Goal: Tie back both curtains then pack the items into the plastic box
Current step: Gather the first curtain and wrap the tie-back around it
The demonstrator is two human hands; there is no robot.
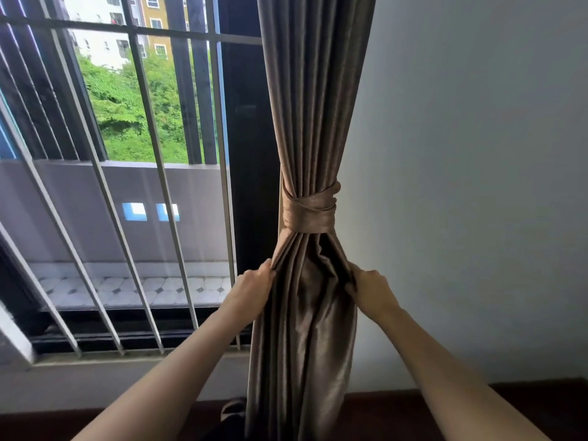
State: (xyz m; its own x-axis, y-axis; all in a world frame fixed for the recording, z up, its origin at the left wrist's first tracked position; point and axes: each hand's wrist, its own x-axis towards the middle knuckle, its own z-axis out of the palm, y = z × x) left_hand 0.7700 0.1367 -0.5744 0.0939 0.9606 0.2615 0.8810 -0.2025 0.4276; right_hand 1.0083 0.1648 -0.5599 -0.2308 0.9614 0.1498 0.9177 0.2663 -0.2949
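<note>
- Bars [159, 173]: pale metal, slanted, crossing the window from the sill [95, 361] at near left up past the top edge.
- Beyond the bars, far: green trees [127, 106], with white and yellow buildings [105, 43] above them.
- Closer in: a grey balcony wall [79, 211] with two small square openings, and a tiled balcony floor [127, 288] below it.
- Frame [251, 154]: a black upright strip between the bars and the curtain. The curtain's left edge overlaps it.
- Left hand [254, 284]: at the curtain's left edge, just below the tie. The fingers are curled, pinching the outer folds. The bare forearm reaches up from near bottom left.
- Curtain [311, 106]: grey-brown with a slight sheen, hanging at centre between frame and wall. It is drawn into a narrow waist about mid-height and fans out above and below.
- Tie [310, 211]: a band of matching cloth wound round the waist in several turns that cross at front left. It sits snug, and its ends are not visible.
- Below the tie the folds spread between the two hands, with a dark hollow in the middle.
- Right hand [372, 288]: at the curtain's right edge, about level with the left hand. The fingers are curled into the folds, gripping them, with the fingertips buried in cloth. The bare forearm comes from near bottom right.
- Wall [477, 186]: plain and pale, filling the right side beside the curtain.
- Near bottom: a dark brown band [477, 409] runs under the wall. Floor or furniture, cannot tell.
</note>
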